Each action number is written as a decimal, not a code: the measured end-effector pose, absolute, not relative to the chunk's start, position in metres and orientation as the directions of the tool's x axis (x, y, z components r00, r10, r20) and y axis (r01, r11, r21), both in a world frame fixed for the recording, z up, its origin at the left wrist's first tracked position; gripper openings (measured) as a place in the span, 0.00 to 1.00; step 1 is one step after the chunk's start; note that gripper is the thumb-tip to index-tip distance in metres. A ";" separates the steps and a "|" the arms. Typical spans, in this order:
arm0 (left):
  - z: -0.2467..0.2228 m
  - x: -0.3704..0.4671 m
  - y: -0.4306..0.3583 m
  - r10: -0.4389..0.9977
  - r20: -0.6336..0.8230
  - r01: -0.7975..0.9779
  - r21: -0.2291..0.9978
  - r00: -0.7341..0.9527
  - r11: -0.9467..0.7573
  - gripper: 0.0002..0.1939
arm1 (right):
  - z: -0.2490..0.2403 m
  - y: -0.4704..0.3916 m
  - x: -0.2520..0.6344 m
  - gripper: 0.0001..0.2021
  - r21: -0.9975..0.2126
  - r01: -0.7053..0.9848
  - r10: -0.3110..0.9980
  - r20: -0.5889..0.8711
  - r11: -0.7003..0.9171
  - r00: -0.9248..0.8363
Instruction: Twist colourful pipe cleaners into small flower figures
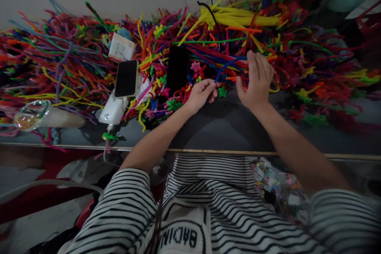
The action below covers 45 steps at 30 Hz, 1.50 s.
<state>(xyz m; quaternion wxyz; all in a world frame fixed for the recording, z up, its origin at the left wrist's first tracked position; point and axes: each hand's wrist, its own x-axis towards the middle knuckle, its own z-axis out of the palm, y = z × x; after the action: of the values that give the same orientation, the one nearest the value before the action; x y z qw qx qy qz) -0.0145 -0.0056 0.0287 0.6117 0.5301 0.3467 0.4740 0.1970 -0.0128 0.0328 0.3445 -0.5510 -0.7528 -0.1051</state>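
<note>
A blue pipe cleaner (pixel 228 64) curves up from the fingertips of my left hand (pixel 200 94), which pinches one end of it. Its other end reaches the fingers of my right hand (pixel 257 81) and goes out of sight there. The right hand has its fingers stretched out and its thumb held apart. Just beside the left fingertips lies a green pipe-cleaner flower (pixel 222 91). A pink flower (pixel 195 66) and a dark phone (pixel 177 67) lie beyond the left hand.
Heaps of coloured pipe cleaners (pixel 80 67) spread along the grey table (pixel 226 131), with a yellow bundle (pixel 247 18) at the back. On the left are a second phone (pixel 126 78), a white power bank (pixel 112 109), a small box (pixel 122 47) and a plastic cup (pixel 49 116) on its side.
</note>
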 end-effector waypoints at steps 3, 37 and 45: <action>0.037 -0.012 -0.015 0.925 -0.001 -0.177 0.982 0.379 0.074 0.14 | 0.041 -0.022 0.191 0.26 -0.090 0.910 0.689 0.685 0.404 -0.239; 0.015 -0.025 -0.002 0.628 0.707 0.314 0.545 0.325 -0.777 0.13 | 0.029 -0.035 0.170 0.13 -0.328 0.734 0.726 0.611 0.595 -0.315; 0.011 -0.025 -0.009 0.495 0.663 0.635 0.038 0.562 -0.772 0.16 | 0.033 -0.037 0.164 0.14 -0.627 0.591 0.854 0.455 0.507 -0.251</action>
<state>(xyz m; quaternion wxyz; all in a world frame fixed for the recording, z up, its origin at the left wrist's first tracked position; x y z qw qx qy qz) -0.0251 -0.0093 0.0113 -0.1027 0.8777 0.3217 0.3399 0.1645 -0.0373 0.0331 0.3948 -0.4675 -0.7732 0.1666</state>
